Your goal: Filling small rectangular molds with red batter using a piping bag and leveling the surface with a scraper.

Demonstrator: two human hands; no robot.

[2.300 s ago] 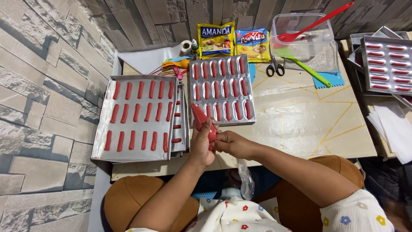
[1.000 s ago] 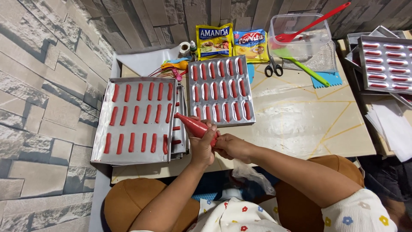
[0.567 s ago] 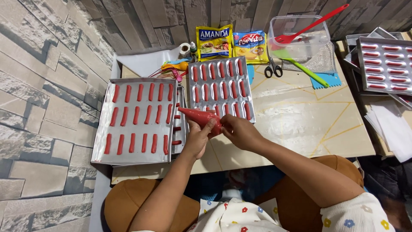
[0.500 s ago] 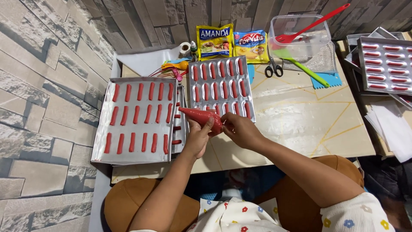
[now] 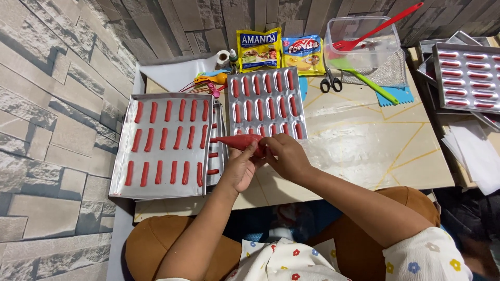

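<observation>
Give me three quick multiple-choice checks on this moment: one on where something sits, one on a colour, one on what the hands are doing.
1. Where do the scissors lie?
A. On the left tray
B. On the table beside the clear plastic tub, past the middle tray
C. In the person's lap

2. What colour is the piping bag?
A. Red
B. Green
C. White

3. How is the piping bag held?
A. It lies alone on the table
B. One hand holds it
C. Both the left hand and the right hand hold it

Answers:
1 B, the scissors rest on the tabletop just left of the tub.
2 A, the bag shows red like the strips on the trays.
3 C, both hands close on its wide end, the tip pointing left.
</observation>
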